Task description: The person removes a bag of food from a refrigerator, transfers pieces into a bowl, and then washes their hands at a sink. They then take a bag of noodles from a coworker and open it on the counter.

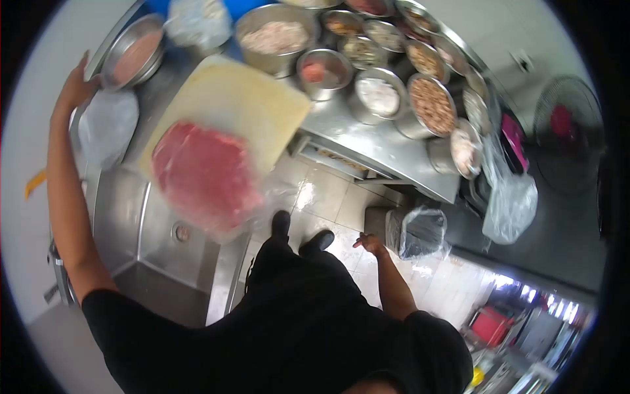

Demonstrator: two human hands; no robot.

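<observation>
My left hand (80,85) is stretched out to the far left with its fingers apart. Its thumb side is right at a steel bowl (156,65) with pinkish contents. Just below that hand is a whitish translucent plastic container (108,128). My right hand (371,243) hangs low over the tiled floor with its fingers loosely extended, holding nothing. Between the two, a large slab of raw red meat (205,174), apparently in clear plastic, lies on a yellowish cutting board (262,98). Its lower end reaches over the sink's edge.
Several steel pots of chopped food, one with pale minced contents (274,38), crowd the counter (348,128). A steel sink (118,217) lies at left. A lined bin (423,233) stands on the floor. A clear plastic bag (510,207) and a fan (567,108) are at right.
</observation>
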